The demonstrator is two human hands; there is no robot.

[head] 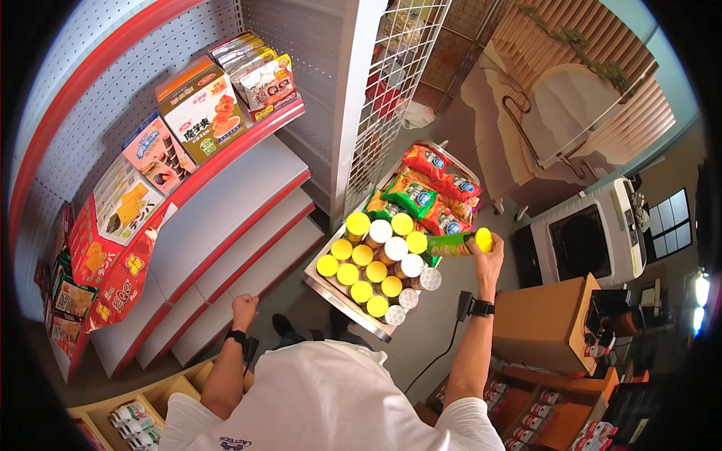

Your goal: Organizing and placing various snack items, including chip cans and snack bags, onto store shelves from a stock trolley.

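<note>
My right hand (489, 260) is closed around a green canister (450, 244) with a yellow lid. The canister lies nearly sideways at the right edge of a metal-rimmed cart (348, 307). Upright canisters with yellow, white and clear lids, among them a yellow-lidded one (347, 274), stand packed in the cart's near half. Behind them are piled red and green snack bags (410, 195). My left hand (245, 312) is curled into a loose fist beside the lower shelves (242, 270), left of the cart, with nothing visible in it.
A red-edged shelf rack curves along the left, holding snack boxes (203, 110) and a display box of pouches (268, 84). White wire mesh (389, 84) rises behind the cart. To the right are a cardboard box (541, 327) and a white appliance (592, 231). Bottles (135, 423) fill a lower-left compartment.
</note>
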